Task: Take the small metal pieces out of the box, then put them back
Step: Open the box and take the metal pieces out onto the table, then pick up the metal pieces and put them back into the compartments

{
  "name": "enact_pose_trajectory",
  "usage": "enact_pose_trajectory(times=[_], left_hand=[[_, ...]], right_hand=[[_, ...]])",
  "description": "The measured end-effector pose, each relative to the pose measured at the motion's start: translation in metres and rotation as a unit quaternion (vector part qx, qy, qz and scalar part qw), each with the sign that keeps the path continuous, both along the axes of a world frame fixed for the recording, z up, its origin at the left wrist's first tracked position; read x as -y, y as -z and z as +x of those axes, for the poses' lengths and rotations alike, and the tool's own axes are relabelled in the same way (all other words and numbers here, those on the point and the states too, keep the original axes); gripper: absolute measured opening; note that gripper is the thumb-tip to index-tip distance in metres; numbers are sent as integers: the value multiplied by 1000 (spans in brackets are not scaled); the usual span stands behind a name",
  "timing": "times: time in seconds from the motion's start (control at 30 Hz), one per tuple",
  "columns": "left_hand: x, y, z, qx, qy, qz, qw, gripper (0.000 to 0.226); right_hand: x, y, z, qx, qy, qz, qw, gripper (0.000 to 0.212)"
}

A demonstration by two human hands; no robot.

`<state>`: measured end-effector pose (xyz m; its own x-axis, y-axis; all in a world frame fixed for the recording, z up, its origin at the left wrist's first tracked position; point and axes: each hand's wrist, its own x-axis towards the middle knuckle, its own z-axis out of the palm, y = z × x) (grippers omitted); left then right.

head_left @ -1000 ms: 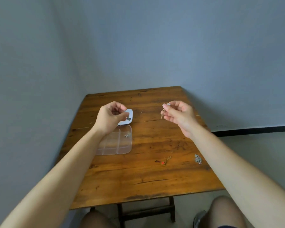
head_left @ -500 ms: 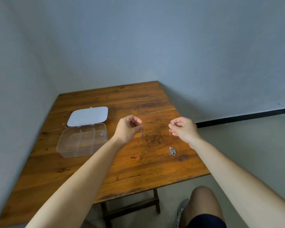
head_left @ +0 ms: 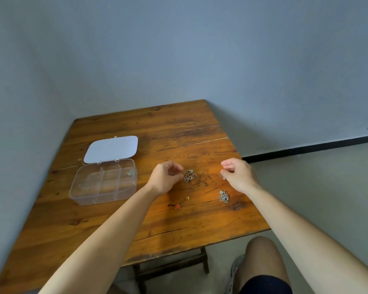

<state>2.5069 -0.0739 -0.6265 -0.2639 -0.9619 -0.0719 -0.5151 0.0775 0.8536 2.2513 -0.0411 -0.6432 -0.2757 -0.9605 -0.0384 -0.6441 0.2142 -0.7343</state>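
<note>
The clear plastic box (head_left: 103,182) (lid hinged back, six compartments) sits at 9 o'clock of the left hand (head_left: 165,179); one metal piece (head_left: 130,173) remains inside. A silver chain cluster (head_left: 189,176) lies at 3 o'clock of that loosely curled, empty hand. The right hand (head_left: 237,175) pinches a small piece (head_left: 222,175). Another cluster (head_left: 223,196) lies at its 6 o'clock.

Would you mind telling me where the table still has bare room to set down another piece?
Free: the far strip behind the box lid, and the near edge of the table. Crowded: between the left hand and right hand, where metal pieces lie.
</note>
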Motion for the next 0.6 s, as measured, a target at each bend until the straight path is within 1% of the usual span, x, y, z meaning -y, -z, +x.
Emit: enact_pose_trajectory(times=[0.07, 0.17, 0.23, 0.27, 0.33, 0.43, 0.5, 0.6], left_hand=[[-3, -10, 12, 10, -5, -28, 1000, 14], [-10, -23, 41, 49, -43, -115, 991, 11], [-13, -28, 66, 99, -92, -155, 979, 18], [-15, -28, 80, 124, -117, -160, 972, 22], [-17, -21, 112, 167, -147, -136, 965, 31], [-31, -4, 158, 228, -147, -72, 960, 46], [-41, 5, 182, 265, -135, -76, 952, 47], [-54, 6, 206, 291, -133, -78, 944, 48]], right_hand=[[0, -9, 6, -12, 9, -1, 1000, 23], [0, -20, 26, -25, -3, -21, 999, 21], [0, -26, 49, -25, -27, -37, 999, 23], [0, -28, 63, -25, -41, -42, 998, 23], [0, -30, 95, -12, -80, -42, 996, 26], [0, -28, 143, 8, -157, -21, 987, 39], [0, -23, 174, 9, -207, 0, 978, 53], [0, -9, 209, 6, -279, 45, 959, 78]])
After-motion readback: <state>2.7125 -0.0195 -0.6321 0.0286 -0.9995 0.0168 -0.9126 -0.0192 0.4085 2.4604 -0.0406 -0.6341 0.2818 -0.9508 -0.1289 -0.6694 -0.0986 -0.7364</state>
